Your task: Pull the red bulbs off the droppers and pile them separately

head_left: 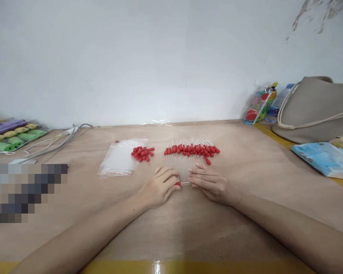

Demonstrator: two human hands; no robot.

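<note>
My left hand (161,187) and my right hand (210,183) meet at the near end of a row of clear glass tubes (183,169) lying on the wooden table (171,228). The left fingers pinch a small red rubber cap (178,183) against a tube end, and the right fingers hold that tube. Just beyond lies a row of droppers with red caps (193,149). A small heap of loose red caps (142,153) sits to the left of them.
A stack of clear zip bags (120,160) lies left of the loose caps. Grey cables (54,144) and packs of coloured items (14,135) are far left. At right stand bottles (260,104), a beige bag (317,108) and a blue packet (327,158).
</note>
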